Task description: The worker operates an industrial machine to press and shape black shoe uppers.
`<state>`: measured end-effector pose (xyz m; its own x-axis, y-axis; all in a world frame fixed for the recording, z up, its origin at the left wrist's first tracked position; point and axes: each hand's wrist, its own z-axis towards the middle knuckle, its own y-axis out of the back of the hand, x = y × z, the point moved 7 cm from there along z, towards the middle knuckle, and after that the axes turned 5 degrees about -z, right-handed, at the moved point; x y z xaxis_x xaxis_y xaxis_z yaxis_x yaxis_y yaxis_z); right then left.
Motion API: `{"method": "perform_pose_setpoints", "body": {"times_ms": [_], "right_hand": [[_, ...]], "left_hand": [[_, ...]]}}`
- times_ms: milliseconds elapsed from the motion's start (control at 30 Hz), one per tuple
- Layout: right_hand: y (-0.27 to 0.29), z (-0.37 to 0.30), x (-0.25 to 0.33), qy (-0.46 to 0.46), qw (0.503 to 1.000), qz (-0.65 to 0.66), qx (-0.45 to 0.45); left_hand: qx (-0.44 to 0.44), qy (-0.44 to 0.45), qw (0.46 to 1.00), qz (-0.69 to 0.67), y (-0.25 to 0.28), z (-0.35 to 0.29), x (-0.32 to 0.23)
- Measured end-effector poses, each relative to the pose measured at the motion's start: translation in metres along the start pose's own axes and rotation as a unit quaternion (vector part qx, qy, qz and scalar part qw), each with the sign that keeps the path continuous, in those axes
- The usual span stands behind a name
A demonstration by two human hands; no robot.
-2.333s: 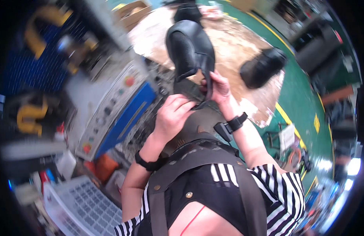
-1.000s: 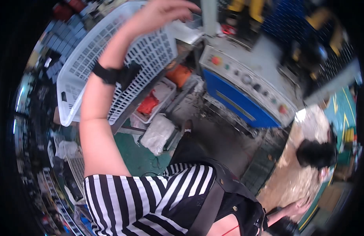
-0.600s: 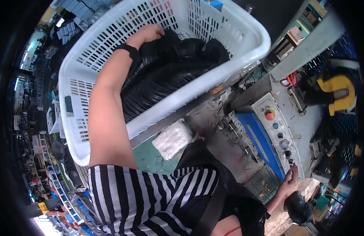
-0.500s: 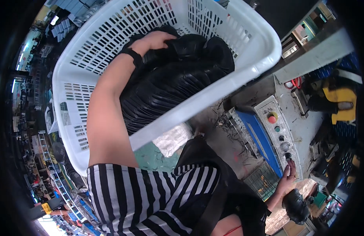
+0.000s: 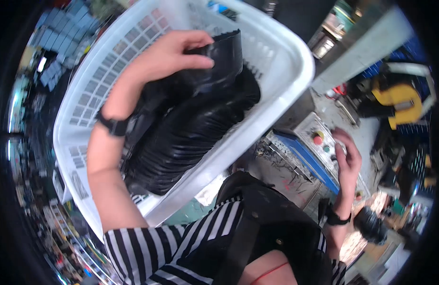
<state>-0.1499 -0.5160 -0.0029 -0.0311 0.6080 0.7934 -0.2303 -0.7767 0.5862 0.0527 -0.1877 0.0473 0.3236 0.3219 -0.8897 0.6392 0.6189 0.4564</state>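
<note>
My left hand (image 5: 169, 54) reaches into a white plastic basket (image 5: 276, 116) and pinches a thin, glossy black piece (image 5: 227, 54) between thumb and fingers. The piece is bent, with a ragged upper edge, and looks like rubber. Below it lies a row of similar black pieces (image 5: 195, 133), packed closely side by side. Over a push-button control panel (image 5: 302, 127) at the right, my right hand (image 5: 348, 159) is raised with its fingers curved and apart, holding nothing. A red button (image 5: 318, 140) shows just left of its fingertips.
The panel box has a blue side (image 5: 305, 159), with dark scraps scattered beside it. A yellow curved part (image 5: 403, 103) stands at the far right. Near my right forearm is a black bundle (image 5: 370, 225). A ladder (image 5: 62, 223) shows at the lower left.
My left hand has lifted a black piece up from the row. My right hand has come up off the panel's lower knob, toward the upper buttons. The view has shifted.
</note>
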Motion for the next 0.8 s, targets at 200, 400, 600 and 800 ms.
{"method": "perform_pose_setpoints", "body": {"times_ms": [200, 400, 600, 800], "right_hand": [[0.040, 0.017, 0.111, 0.243, 0.954, 0.173, -0.021], [0.112, -0.061, 0.076, 0.250, 0.967, 0.030, 0.019], [0.175, -0.181, -0.080, -0.027, 0.959, 0.281, 0.004], [0.320, -0.245, -0.182, -0.088, 0.909, 0.314, -0.259]], "left_hand": [[0.130, -0.167, 0.971, 0.114, -0.088, -0.012, -0.187], [0.304, -0.236, 0.916, 0.114, -0.237, 0.023, -0.238], [0.495, 0.069, 0.842, -0.205, -0.428, 0.071, -0.175], [0.381, -0.083, 0.891, -0.232, -0.541, 0.158, -0.290]]}}
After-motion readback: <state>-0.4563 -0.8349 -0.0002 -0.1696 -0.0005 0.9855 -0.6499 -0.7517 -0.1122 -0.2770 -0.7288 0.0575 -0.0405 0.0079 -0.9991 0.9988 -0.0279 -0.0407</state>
